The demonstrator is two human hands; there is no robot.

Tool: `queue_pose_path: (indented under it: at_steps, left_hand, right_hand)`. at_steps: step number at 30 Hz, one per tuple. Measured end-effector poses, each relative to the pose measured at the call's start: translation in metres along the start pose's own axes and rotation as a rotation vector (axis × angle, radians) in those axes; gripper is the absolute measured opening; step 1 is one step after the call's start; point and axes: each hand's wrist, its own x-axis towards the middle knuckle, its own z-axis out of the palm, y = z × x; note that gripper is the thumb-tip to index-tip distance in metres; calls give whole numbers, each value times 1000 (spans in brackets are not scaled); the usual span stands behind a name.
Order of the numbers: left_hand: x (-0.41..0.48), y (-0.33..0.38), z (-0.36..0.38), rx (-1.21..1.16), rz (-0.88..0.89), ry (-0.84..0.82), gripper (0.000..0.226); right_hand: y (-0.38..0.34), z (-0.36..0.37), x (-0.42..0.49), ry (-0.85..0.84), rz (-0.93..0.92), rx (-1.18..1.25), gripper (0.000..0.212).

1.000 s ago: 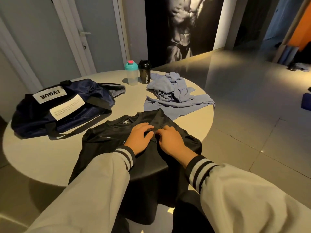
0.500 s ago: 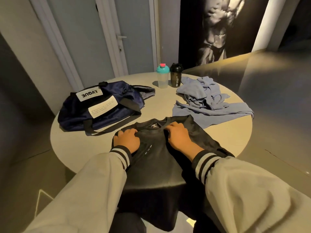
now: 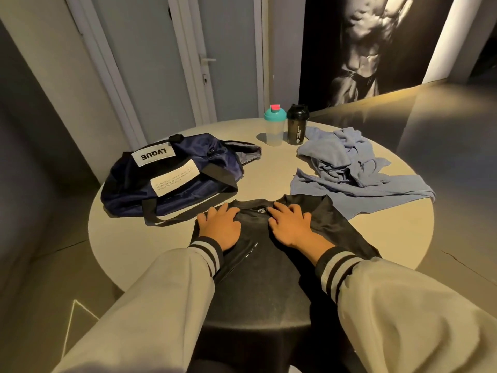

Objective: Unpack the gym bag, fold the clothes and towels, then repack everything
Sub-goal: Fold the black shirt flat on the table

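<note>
Gym lounge: bodybuilder mural (image 3: pixel 371 47) at 1 o'clock, shaker bottles (image 3: pixel 285 125) at 12, gym bag (image 3: pixel 172 181) at 10.

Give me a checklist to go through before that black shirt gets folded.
1. Shirt spread flat near the collar: ok.
2. Whole shirt on the table: not ok, its lower part hangs over the near edge.
3. Left hand and right hand flat on the shirt, either side of the collar: ok.
4. Right sleeve apart from the blue pile: cannot tell, their edges meet in view.
5. Teal-lid shaker and black shaker upright, away from the shirt: ok.
6. Bag emptied: cannot tell, its inside is hidden.
</note>
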Motion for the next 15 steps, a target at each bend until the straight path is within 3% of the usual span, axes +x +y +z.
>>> queue_pose_path:
  at_steps: [6, 9, 13, 15]
  left_hand:
    - [2, -3, 6, -83, -24, -12, 47]
    - [6, 0, 6, -131, -59, 16, 43]
    - [16, 2, -2, -136, -111, -39, 39]
    - [17, 6, -8, -151, -123, -106, 37]
  right_hand:
    - [7, -6, 7, -2, 157, -18, 52]
    - [1, -7, 7, 5, 136, 28, 51]
    - [13, -11, 6, 176, 14, 25, 44]
    - [26, -17, 5, 243, 79, 0, 42]
